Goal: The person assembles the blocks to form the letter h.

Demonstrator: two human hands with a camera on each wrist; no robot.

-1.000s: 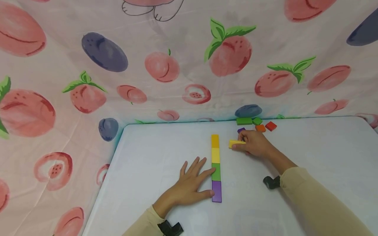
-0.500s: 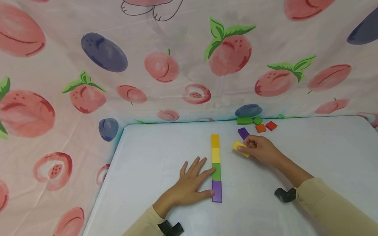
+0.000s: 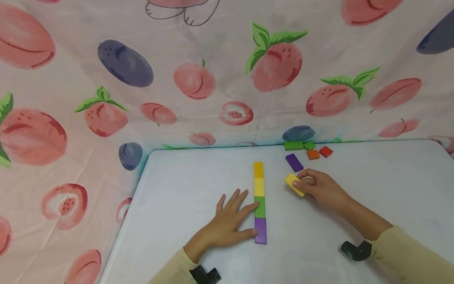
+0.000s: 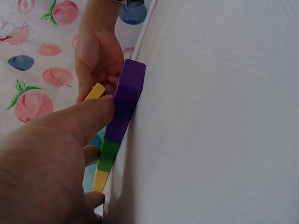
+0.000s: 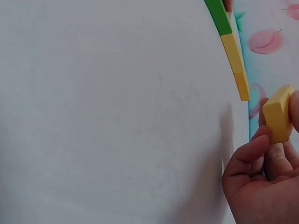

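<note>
A straight row of blocks lies on the white table: a purple block (image 3: 260, 231) nearest, then a green block (image 3: 260, 207), a yellow block (image 3: 259, 187) and a deeper yellow block (image 3: 259, 170) at the far end. Spread flat to the left of the row, my left hand (image 3: 227, 223) touches the purple block with the thumb and the green one with the index finger. My right hand (image 3: 324, 191) pinches another yellow block (image 3: 295, 185) between thumb and fingers, right of the row. In the right wrist view this held yellow block (image 5: 278, 114) appears tilted.
Beyond my right hand lies a loose purple block (image 3: 294, 163). Farther back are an orange block (image 3: 313, 154), a red block (image 3: 325, 151), a long green block (image 3: 293, 146) and a small green block (image 3: 309, 145). A fruit-print cloth (image 3: 227, 51) hangs behind the table (image 3: 198, 169).
My right hand has drawn back toward me and to the right with the yellow block, which has turned on the way. The loose purple block is now uncovered. The left hand has stayed put.
</note>
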